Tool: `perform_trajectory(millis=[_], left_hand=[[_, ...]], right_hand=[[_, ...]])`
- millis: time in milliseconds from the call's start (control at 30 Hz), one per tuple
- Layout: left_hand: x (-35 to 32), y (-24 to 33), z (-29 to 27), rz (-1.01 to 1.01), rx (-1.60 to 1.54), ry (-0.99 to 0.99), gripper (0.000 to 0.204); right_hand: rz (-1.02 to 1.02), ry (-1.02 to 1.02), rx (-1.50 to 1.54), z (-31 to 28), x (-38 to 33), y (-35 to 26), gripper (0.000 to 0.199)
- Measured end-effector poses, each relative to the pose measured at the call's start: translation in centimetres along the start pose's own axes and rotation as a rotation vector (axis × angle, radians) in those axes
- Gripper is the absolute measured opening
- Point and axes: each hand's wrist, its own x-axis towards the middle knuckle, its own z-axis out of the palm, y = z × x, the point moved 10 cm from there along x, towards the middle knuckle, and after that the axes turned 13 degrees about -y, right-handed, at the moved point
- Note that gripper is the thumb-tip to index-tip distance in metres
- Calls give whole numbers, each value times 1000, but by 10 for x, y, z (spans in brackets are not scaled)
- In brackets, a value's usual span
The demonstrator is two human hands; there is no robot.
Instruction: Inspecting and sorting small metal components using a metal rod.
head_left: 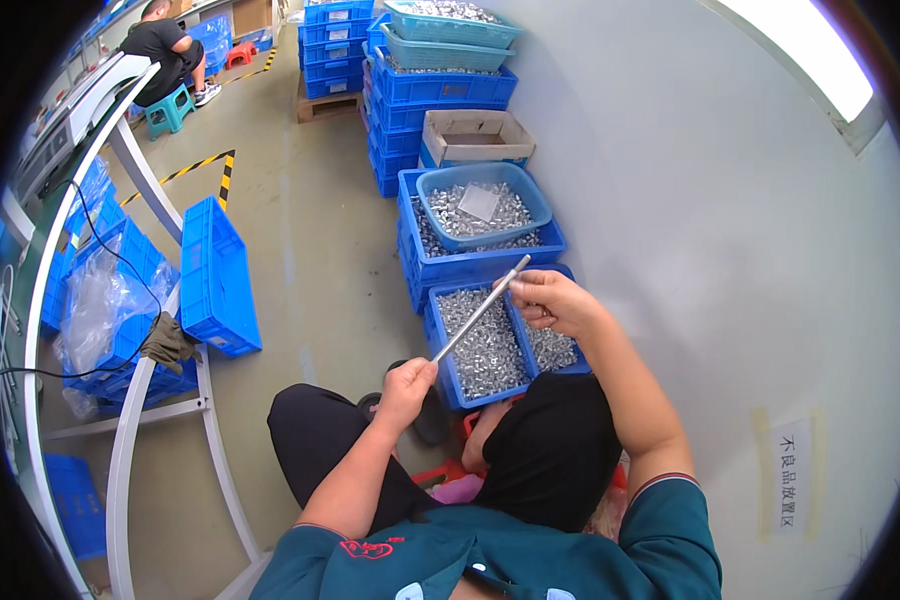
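Observation:
A slim straight metal rod (pixel 478 313) slants up and to the right between my hands, above a blue bin. My left hand (pixel 407 390) is closed around its lower end. Near the upper end, my right hand (pixel 555 303) pinches the rod with thumb and fingers; whether a small part also sits in those fingers is hidden. Below lies the divided blue bin (pixel 438 345), its two compartments filled with small silvery metal pieces (pixel 485 350). My right hand hangs over the bin's right side, my left hand beside its near left corner.
Behind the bin, a light-blue basket (pixel 432 215) of metal pieces rests on stacked blue crates (pixel 407 235). A cardboard box (pixel 478 137) and taller crate stacks stand farther back. A white-framed bench (pixel 120 480) and a tilted blue crate (pixel 215 275) are at left. A person (pixel 157 50) sits far left.

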Motion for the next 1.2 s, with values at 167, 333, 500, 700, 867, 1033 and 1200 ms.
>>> perform_trajectory(millis=[167,333,500,700,867,1033,1200], left_hand=[[2,2,0,-34,-58,0,29],[2,9,3,15,-42,-8,30],[1,0,3,-41,-23,-32,28],[1,5,5,-50,0,-33,29],[-1,3,6,-61,4,-42,29],[0,-2,13,-43,-23,-89,29],[1,0,12,-7,3,-81,28]], right_hand=[[54,-26,230,-14,-1,13,30],[-85,37,338,-40,-3,7,19],[-37,165,409,-55,-1,18,14],[-75,126,438,-56,-3,12,16],[-128,105,435,-59,-3,8,17],[-234,86,524,-56,-3,3,15],[-212,86,394,-49,-2,-1,12]])
